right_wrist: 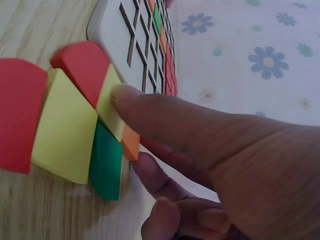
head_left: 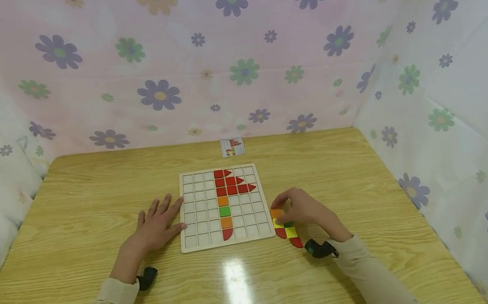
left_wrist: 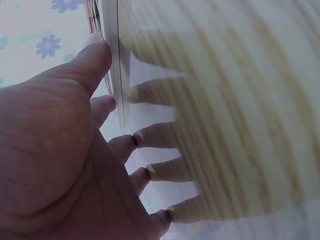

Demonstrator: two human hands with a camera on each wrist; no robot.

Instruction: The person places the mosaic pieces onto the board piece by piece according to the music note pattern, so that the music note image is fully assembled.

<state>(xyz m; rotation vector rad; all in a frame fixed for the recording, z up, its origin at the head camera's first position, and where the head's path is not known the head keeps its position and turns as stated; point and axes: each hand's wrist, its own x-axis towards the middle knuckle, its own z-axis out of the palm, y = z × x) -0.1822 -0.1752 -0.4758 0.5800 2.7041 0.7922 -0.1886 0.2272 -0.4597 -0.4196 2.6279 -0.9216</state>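
Note:
A square wooden grid board [head_left: 205,225] lies mid-table. Its middle column holds red, orange [head_left: 222,201] and green tiles, ending in a rounded red one at the near edge. Red squares with pointed red tiles [head_left: 251,187] extend rightward from its far part. My left hand [head_left: 155,230] rests spread, its thumb and a fingertip at the board's left edge. Off the near right corner lies a cluster of loose tiles: orange, yellow, green and rounded red. My right hand [head_left: 304,207] is over it, thumb on a yellow tile [right_wrist: 109,105], index finger beside the orange tile [right_wrist: 131,142]; a firm pinch cannot be made out.
A small printed card [head_left: 232,147] with a coloured grid pattern lies behind the board. Flowered cloth [head_left: 206,72] hangs along the back and both sides. A black wrist camera [head_left: 320,248] sits low by the right wrist, another [head_left: 148,279] by the left.

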